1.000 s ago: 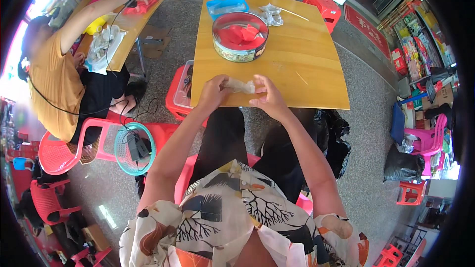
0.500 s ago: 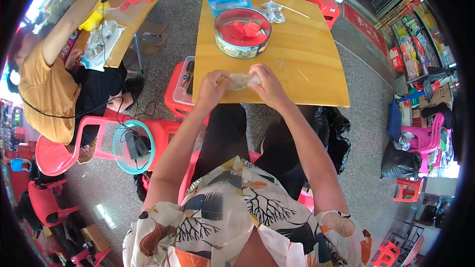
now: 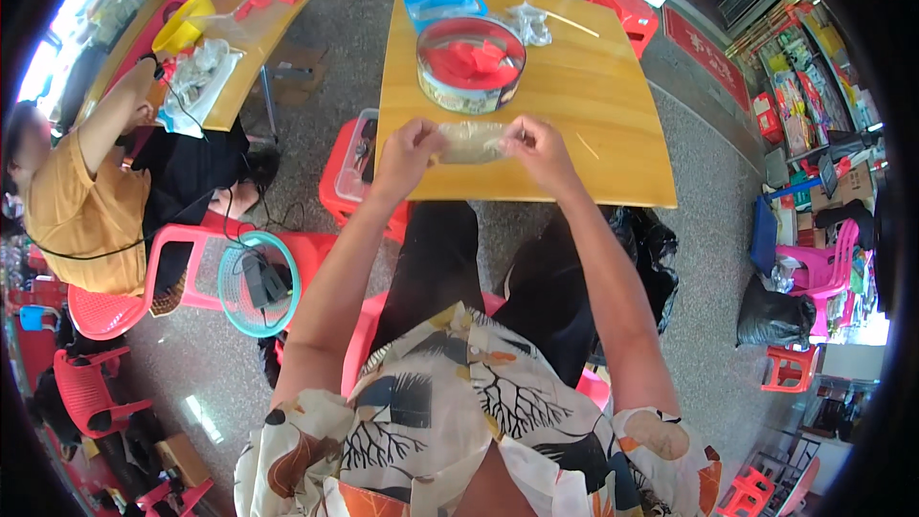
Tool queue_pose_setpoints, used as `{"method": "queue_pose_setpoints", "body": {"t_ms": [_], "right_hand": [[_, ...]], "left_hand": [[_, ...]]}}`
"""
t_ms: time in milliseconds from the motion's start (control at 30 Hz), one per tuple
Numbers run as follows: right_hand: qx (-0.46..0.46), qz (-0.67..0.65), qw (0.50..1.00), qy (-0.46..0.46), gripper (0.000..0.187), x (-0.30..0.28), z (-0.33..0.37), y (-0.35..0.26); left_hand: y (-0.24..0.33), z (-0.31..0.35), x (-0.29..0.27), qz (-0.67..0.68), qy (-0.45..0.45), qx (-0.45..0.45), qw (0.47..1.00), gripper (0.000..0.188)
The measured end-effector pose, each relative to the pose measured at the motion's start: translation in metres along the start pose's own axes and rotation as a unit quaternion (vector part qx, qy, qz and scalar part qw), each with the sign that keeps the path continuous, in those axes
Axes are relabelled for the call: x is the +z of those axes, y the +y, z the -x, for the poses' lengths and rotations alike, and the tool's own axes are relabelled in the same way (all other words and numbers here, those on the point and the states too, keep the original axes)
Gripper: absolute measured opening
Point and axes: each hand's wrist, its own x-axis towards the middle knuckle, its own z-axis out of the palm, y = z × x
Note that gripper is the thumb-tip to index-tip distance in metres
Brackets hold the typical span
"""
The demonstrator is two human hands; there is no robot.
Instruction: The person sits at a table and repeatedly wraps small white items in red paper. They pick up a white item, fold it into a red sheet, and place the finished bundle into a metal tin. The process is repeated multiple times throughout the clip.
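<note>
Clear plastic bag [image 3: 471,143] stretches between both hands above the near edge of the wooden table [image 3: 613,124]. Left hand [image 3: 410,153] pinches its nine o'clock end, right hand [image 3: 538,148] its three o'clock end. Round tin of red pieces [image 3: 470,64] sits at twelve o'clock, just beyond.

Bare tabletop [image 3: 613,115] lies open right of the right hand [image 3: 541,148]. Ahead, the round tin [image 3: 471,77] blocks forward reach; the blue tray [image 3: 443,8] and crumpled plastic [image 3: 526,24] crowd the far edge.
</note>
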Motion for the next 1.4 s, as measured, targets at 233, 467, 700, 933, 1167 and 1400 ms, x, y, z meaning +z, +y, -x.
{"method": "queue_pose_setpoints", "body": {"t_ms": [233,467,700,933,1167,1400], "right_hand": [[-0.076,0.061,0.994,0.042,0.007,-0.012,-0.001,-0.022],[-0.206,0.230,0.950,-0.035,0.005,0.009,0.051,0.026],[-0.018,0.160,0.987,0.021,0.014,0.026,0.031,0.019],[0.016,0.341,0.940,0.024,0.014,0.039,0.024,0.003],[-0.036,0.347,0.936,0.041,0.011,0.040,0.026,0.007],[-0.092,0.302,0.936,0.153,0.018,0.035,0.024,0.003]], "left_hand": [[0.005,-0.011,0.007,-0.053,0.029,0.149,0.987,0.010],[-0.053,0.040,0.020,-0.244,0.007,0.298,0.923,0.008],[-0.045,0.024,0.029,-0.306,0.074,0.145,0.938,0.017],[-0.044,0.014,0.036,-0.405,0.108,0.097,0.903,0.015],[-0.014,0.035,0.031,-0.318,0.087,0.260,0.907,0.015],[-0.037,0.039,0.034,-0.288,0.003,0.258,0.922,0.029]]}}
